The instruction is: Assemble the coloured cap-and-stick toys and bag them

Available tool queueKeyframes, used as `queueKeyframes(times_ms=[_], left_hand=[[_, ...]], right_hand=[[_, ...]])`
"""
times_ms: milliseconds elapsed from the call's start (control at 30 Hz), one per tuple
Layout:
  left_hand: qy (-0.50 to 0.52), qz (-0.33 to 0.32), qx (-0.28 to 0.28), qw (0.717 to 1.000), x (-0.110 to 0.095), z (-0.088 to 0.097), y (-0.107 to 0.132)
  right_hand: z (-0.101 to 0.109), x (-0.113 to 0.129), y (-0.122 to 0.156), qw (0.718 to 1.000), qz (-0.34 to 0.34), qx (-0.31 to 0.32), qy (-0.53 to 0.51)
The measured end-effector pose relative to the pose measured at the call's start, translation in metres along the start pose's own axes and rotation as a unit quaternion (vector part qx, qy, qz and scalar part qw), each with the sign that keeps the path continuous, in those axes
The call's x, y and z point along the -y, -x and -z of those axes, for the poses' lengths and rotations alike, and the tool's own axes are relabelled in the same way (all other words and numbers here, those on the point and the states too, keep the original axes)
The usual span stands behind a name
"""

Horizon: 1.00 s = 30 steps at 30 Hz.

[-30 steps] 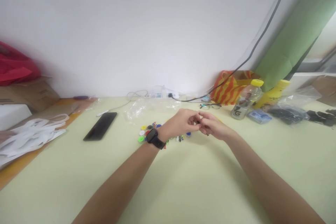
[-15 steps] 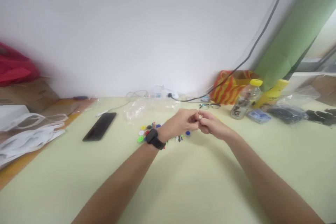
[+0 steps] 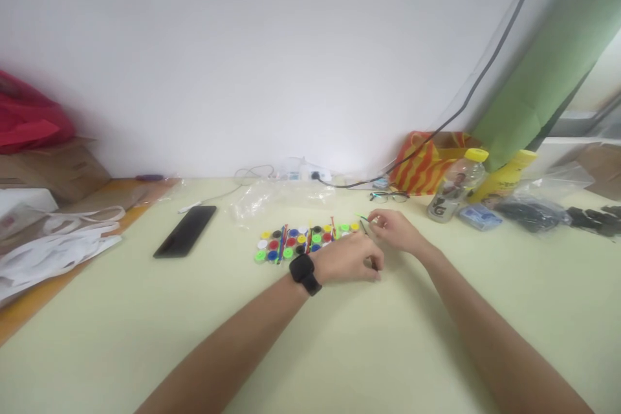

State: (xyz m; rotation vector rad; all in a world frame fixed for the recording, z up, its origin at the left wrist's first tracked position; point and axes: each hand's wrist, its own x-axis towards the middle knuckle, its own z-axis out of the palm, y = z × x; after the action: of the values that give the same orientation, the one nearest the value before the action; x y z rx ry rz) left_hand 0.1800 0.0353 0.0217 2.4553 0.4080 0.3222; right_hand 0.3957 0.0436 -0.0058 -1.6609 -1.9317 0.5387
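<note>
Several small round pieces with coloured tops [image 3: 273, 244] sit in rows on the table, in yellow, black, white, red, blue and green. Thin coloured sticks [image 3: 282, 243] lie between groups of them. My left hand [image 3: 352, 260], with a black watch [image 3: 303, 270] at its wrist, is over the right front of these rows and covers some. Its fingers are curled in a pinch near the tabletop; what they hold, if anything, is hidden. Just beyond the right end, my right hand [image 3: 394, 231] has its fingers bent together beside thin green and dark sticks [image 3: 363, 222]. Its grip is unclear.
A black phone [image 3: 185, 231] lies to the left. Behind the rows are clear plastic wrapping [image 3: 257, 202] and a dark cable [image 3: 349, 185]. Glasses [image 3: 389, 196], a drink bottle [image 3: 453, 187], a yellow bottle [image 3: 507, 176] and a blue packet [image 3: 479, 216] are at the right.
My hands were together, pinching something small; now they are apart. My left hand has moved down and right to the table, uncovering more coloured tops. My right hand has shifted slightly.
</note>
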Motion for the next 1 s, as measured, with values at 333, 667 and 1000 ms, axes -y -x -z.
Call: queueKeyframes(times_ms=[333, 667, 1000], left_hand=[[-0.083, 0.008, -0.027, 0.996, 0.008, 0.009, 0.005], [-0.138, 0.015, -0.066, 0.988, 0.013, 0.019, 0.006], [-0.135, 0.005, -0.067, 0.988, 0.019, 0.017, 0.007]], right_hand=[[0.004, -0.026, -0.010, 0.981, -0.026, -0.187, 0.038], [-0.003, -0.038, -0.011, 0.984, 0.023, -0.171, -0.036], [0.003, -0.044, -0.011, 0.986, -0.011, -0.161, 0.035]])
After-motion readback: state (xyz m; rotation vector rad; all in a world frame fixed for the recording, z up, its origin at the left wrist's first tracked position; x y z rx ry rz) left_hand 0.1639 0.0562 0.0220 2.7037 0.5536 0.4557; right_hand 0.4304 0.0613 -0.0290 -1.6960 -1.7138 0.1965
